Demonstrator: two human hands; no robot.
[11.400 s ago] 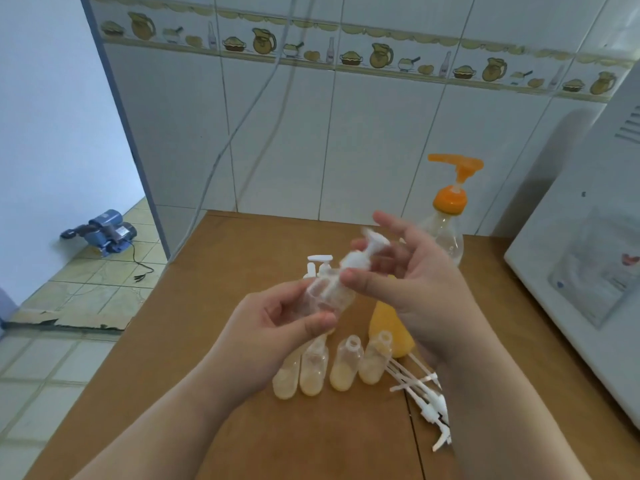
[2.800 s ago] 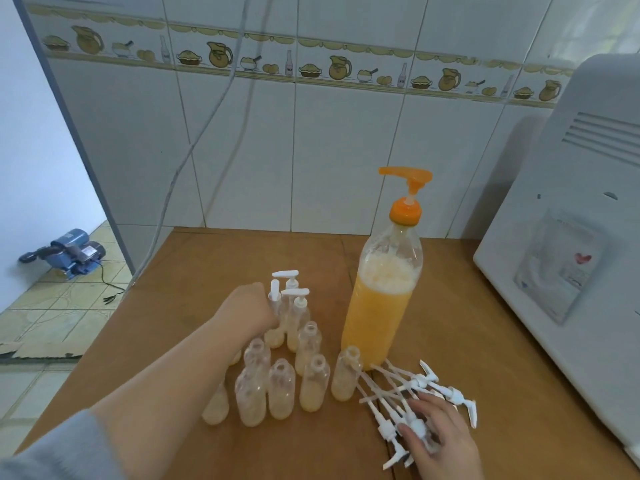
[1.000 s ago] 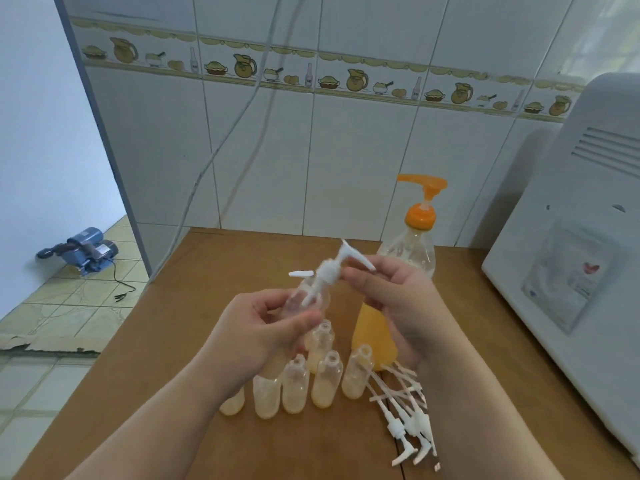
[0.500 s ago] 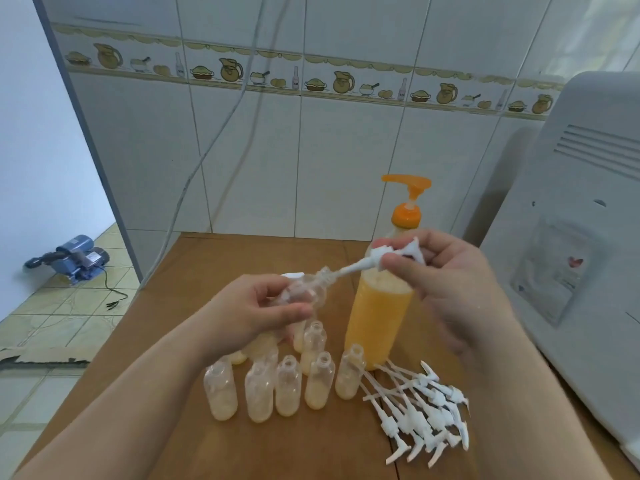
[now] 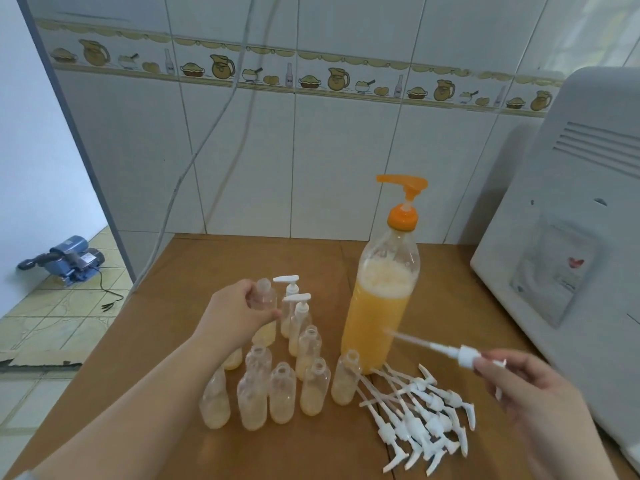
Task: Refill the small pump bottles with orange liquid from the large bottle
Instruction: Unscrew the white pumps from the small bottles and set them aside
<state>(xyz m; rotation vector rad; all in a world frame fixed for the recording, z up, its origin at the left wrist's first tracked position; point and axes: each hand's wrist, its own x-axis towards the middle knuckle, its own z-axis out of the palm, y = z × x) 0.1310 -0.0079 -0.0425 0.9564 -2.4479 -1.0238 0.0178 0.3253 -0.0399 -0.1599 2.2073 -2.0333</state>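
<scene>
So on the desk (image 5: 207, 265) the large bottle (image 5: 379, 306) stands about two-thirds full, the uncapped small bottles (image 5: 282, 393) hold little liquid and wait for refilling near the front edge, while your left hand (image 5: 232, 317) grasps one open bottle (image 5: 265, 301) and your right hand (image 5: 523, 386) pinches its pump (image 5: 464, 355) above the removed pumps (image 5: 419, 420).

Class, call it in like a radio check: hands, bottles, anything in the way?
Left hand grips uncapped small bottle. Right hand pinches removed pump. Large bottle untouched; nothing blocking.
</scene>
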